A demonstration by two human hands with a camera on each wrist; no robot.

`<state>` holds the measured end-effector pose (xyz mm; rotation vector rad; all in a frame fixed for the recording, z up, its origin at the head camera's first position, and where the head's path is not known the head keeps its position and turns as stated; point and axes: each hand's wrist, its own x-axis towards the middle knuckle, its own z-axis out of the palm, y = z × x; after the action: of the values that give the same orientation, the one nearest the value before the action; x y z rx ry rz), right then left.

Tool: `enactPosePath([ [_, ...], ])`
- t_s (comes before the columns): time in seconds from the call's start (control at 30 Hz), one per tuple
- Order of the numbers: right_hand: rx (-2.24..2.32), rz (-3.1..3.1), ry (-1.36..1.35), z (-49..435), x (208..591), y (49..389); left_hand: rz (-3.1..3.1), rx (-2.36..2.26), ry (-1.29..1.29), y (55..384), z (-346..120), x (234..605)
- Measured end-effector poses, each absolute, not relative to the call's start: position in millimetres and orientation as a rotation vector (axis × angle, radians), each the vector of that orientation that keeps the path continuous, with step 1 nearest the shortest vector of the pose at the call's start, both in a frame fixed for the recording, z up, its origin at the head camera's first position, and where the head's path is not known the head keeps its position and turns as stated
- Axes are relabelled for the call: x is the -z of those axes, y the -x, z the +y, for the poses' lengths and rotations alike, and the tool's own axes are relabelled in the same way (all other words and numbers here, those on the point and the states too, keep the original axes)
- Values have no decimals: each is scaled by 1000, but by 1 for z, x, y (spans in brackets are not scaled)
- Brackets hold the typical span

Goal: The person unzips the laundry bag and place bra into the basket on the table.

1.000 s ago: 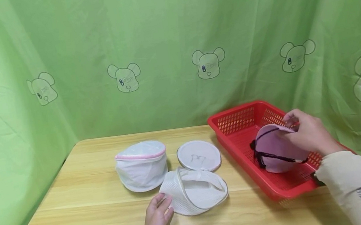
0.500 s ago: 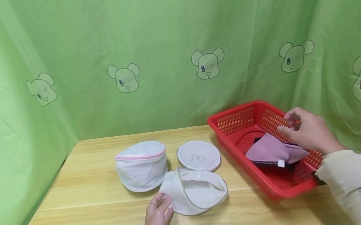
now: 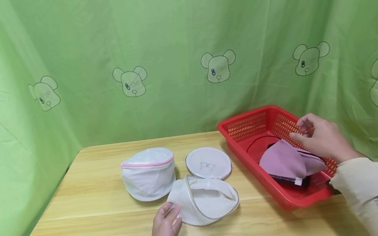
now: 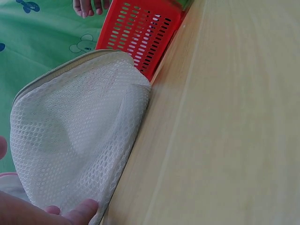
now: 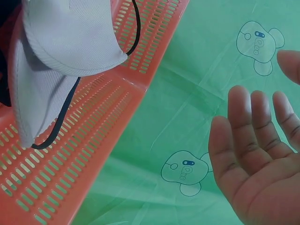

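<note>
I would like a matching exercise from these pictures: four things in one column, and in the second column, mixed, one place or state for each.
1. purple cloth item
2. white mesh bag
3. flat white disc
4. puffy white bag

A. bears a line drawing
B. is farthest left of the four
C. lies in the red basket
D. is touched by the left hand

Pairs: 1-C, 2-D, 3-A, 4-B

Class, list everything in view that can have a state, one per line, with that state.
Left hand: touching the mesh bag
Mesh bag: gaping open
Zippered bag: upright, apparently zipped
Round pouch: lying flat
Pink fabric: in the red basket, unheld
Red basket: upright, open-topped
Right hand: empty
Green curtain: hanging, creased
</note>
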<state>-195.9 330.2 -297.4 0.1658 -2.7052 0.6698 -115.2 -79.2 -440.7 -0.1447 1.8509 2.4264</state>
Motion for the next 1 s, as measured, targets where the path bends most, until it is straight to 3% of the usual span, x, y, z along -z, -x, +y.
enactPosePath([
  [1.0,-853,-2731,-313,270,296,196,1872,-2413,120,116,-83,439],
])
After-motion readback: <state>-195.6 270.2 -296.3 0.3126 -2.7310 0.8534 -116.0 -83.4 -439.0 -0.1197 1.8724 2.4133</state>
